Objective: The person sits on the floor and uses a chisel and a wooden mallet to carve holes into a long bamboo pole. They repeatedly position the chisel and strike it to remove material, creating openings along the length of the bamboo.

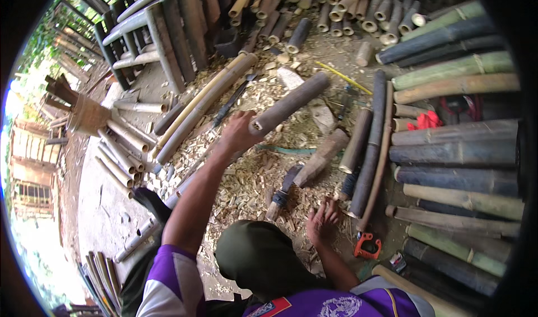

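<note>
A long dark bamboo pole slants from the upper middle toward the lower left, with a small cut hole in its side. My left hand is closed round it just below that hole. My right hand is low over the wood chips, its fingers apart and nothing seen in them. Close above it lies a dark cord-wrapped handle. A rough wooden mallet lies between my hands, beside a tool with a dark-bound wooden handle.
Wood chips cover the ground. Bamboo poles are stacked along the right, and more cut lengths lie at the back. An orange-handled tool lies right of my right hand. A bamboo frame stands back left; a yellow tape lies ahead.
</note>
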`<state>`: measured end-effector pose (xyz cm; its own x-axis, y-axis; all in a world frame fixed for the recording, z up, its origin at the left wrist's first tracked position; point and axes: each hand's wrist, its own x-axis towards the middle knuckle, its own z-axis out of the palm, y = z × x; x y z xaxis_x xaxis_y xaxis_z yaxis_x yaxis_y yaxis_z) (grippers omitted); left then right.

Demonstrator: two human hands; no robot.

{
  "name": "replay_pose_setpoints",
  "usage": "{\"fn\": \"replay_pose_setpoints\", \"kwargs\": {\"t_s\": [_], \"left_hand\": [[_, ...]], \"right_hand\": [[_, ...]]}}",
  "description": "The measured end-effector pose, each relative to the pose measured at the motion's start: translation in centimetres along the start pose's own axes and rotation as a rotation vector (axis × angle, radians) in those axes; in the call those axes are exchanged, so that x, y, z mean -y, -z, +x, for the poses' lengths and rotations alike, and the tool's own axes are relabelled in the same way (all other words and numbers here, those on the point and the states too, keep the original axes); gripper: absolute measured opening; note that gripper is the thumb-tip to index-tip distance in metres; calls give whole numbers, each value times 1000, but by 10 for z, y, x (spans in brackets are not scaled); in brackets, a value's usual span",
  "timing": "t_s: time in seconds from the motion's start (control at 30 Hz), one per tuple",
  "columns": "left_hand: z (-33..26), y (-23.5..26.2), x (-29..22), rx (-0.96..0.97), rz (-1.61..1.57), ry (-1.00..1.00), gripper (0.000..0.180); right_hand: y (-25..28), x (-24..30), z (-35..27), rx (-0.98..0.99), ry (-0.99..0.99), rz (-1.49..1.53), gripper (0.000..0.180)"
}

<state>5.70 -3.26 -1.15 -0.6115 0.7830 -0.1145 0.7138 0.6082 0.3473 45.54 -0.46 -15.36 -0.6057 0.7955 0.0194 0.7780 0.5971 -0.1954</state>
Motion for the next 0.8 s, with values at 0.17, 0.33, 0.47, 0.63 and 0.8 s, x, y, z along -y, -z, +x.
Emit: {"fn": "replay_pose_setpoints", "kwargs": {"t_s": [0.17,0.33,0.47,0.63,0.8], "left_hand": [[55,-32,-14,190,15,111,88],[88,-61,6,265,-54,99,79],[100,-63,-6,340,-68,169,82],[102,-62,-9,336,-47,150,92],[98,-68,-10,301,23,134,79]], "right_hand": [[-9,1,0,12,-49,-29,69],[-8,4,4,68,-47,48,78],[-5,-1,12,62,-70,77,82],[-12,-5,12,101,-120,127,79],[-20,-8,7,76,-117,106,78]]}}
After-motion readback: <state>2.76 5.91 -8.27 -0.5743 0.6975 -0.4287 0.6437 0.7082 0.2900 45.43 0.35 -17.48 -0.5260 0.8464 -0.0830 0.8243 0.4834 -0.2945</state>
